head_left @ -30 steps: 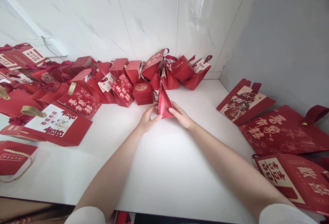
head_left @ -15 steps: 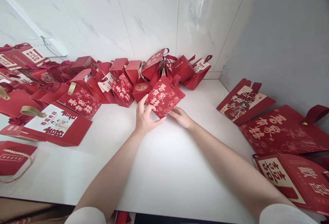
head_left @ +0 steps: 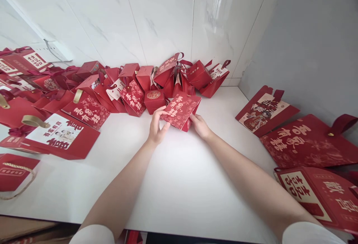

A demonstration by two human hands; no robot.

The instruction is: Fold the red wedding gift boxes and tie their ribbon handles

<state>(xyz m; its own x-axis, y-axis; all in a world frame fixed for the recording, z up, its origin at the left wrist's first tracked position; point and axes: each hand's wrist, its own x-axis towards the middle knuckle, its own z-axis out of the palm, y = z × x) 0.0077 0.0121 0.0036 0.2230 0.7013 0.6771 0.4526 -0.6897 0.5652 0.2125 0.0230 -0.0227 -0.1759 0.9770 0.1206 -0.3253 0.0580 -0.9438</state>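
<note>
A red paper gift box with gold characters and a small ribbon loop at its top stands tilted back on the white table. My left hand grips its left edge, the fingers at the upper side and the thumb by the lower edge. From the right, my right hand holds the box's side, with its fingertips partly hidden behind the panel. Just behind the box's left corner sits a small red cube box with a gold round emblem.
Many red gift boxes crowd the back wall and the left side. Flat red boxes lie along the grey panel at right. A red bag with a rope handle sits at left front. The white table ends at a front edge.
The gift box has been lowered and tipped back, so its lower side panel now shows. My left hand's fingers have opened out slightly, and my right hand has come up along the right side.
</note>
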